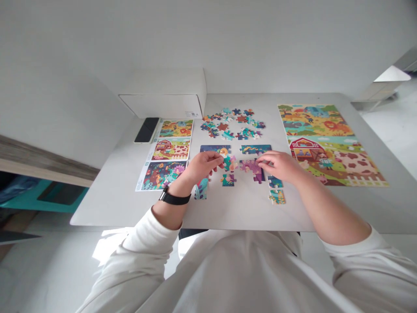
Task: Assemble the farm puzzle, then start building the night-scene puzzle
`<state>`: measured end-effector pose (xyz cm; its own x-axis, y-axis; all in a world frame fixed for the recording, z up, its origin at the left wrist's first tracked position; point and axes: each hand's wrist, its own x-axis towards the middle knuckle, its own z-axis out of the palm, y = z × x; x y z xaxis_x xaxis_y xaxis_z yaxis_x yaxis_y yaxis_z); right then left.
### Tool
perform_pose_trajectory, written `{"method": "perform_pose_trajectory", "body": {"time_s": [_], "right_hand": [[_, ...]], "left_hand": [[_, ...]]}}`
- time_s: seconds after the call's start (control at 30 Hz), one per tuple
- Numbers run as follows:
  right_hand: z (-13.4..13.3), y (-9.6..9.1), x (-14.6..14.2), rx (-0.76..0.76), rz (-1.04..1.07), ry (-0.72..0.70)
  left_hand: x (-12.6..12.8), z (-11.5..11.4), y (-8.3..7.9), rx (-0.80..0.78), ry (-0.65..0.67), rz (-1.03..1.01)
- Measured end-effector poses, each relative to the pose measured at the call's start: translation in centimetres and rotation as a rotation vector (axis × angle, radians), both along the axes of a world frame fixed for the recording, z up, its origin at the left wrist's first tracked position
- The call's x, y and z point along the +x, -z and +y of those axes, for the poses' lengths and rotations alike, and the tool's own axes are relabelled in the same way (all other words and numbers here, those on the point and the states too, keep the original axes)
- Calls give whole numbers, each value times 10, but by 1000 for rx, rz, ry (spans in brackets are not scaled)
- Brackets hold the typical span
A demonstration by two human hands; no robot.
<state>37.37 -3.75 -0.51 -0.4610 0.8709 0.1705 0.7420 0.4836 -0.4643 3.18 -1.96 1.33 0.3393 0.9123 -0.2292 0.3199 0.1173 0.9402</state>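
My left hand, with a black watch on its wrist, pinches a teal and pink puzzle piece at the middle of the white table. My right hand rests its curled fingertips on a purple cluster of joined pieces. Two blue joined strips lie just beyond my hands. Small pieces lie near me: one teal and purple, one under my left wrist, two by my right forearm. A heap of loose pieces lies farther back.
Two finished puzzles lie side by side at the right. A sheet of three reference pictures lies at the left, with a black phone beside it. A white box stands at the back left against the wall.
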Motion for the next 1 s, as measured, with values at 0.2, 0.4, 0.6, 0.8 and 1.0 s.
{"method": "perform_pose_trajectory", "body": {"time_s": [0.2, 0.4, 0.6, 0.8, 1.0], "right_hand": [[-5, -8, -10, -41, 112, 19], [-24, -19, -40, -426, 442, 0], [-22, -17, -44, -528, 558, 40], [-18, -25, -35, -428, 453, 197], [-13, -26, -25, -498, 335, 222]], "left_hand": [[4, -5, -4, -45, 23, -109], [23, -20, -6, -165, 53, -284], [32, -26, -6, -218, 82, -253], [28, -23, 2, 121, 53, -16], [25, -25, 5, 686, 175, 233]]}}
